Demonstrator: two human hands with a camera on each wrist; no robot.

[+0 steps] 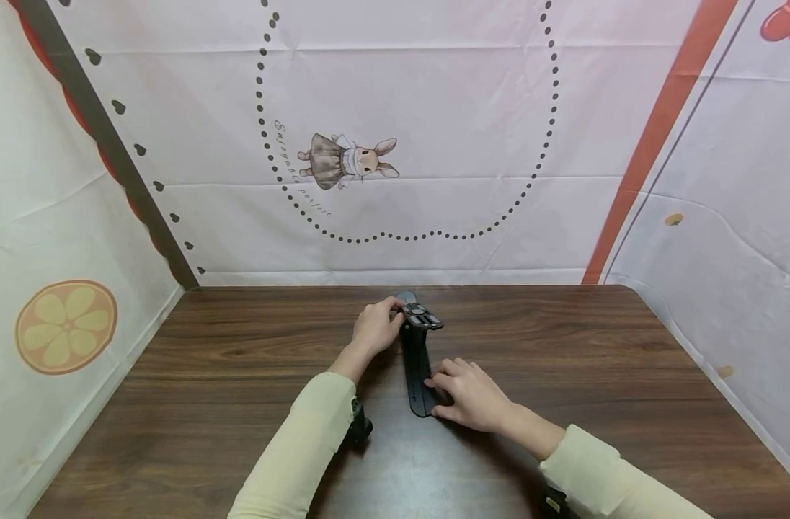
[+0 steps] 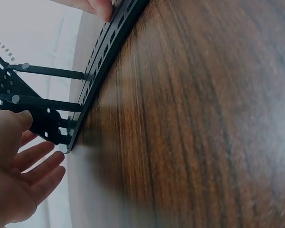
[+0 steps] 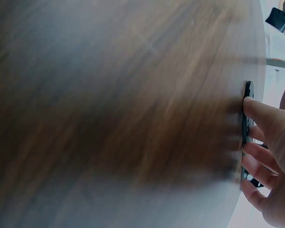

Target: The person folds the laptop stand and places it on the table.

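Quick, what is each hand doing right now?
Left hand: open, thumb touching the black bracket's raised plate.
Right hand: open, fingers pressing the bracket's near end.

L grip [image 1: 377, 326] – fingers loose, fwd | R grip [image 1: 474, 395] – flat, palm down

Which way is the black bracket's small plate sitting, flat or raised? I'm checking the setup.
Raised: the small plate stands on rods above the long bar, which lies flat on the table.
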